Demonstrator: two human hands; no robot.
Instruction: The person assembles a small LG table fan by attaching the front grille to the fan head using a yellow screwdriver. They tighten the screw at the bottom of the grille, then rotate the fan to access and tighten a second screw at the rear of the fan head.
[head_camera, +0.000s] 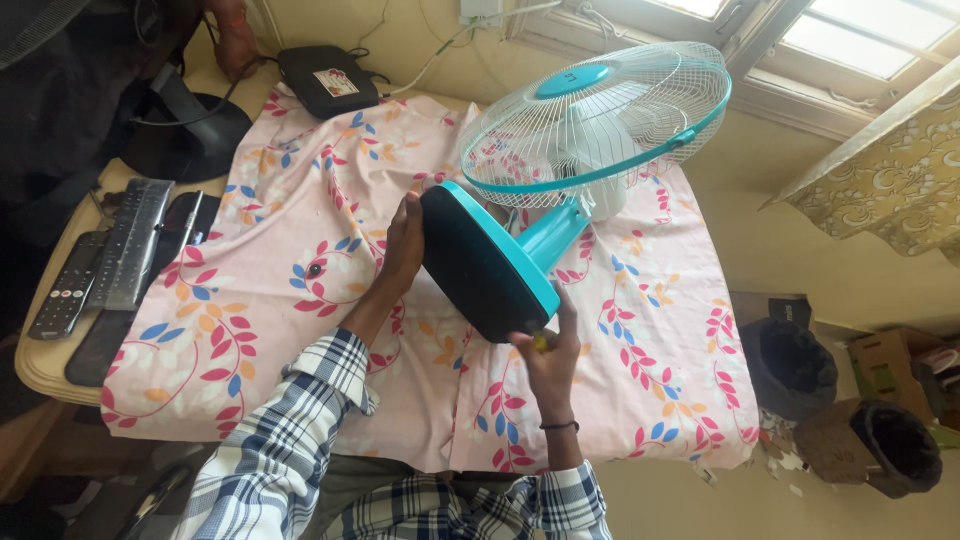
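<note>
A table fan lies tipped on its side on a pink floral cloth (280, 230). Its round dark base (478, 262) with a teal rim faces me, a teal neck (552, 236) leads to the white wire cage (590, 120) with a teal ring. My left hand (403, 243) presses flat against the left edge of the base. My right hand (548, 352) is at the base's lower edge, fingers closed on a small yellowish tool (541, 341), mostly hidden in the fist. Both sleeves are plaid.
Remote controls (68, 285) and a keyboard-like strip (130, 240) lie at the table's left edge. A black box (328, 80) and a monitor stand (190, 135) sit at the far side. Dark bins (790, 365) and a cardboard box (885, 365) stand on the floor at right.
</note>
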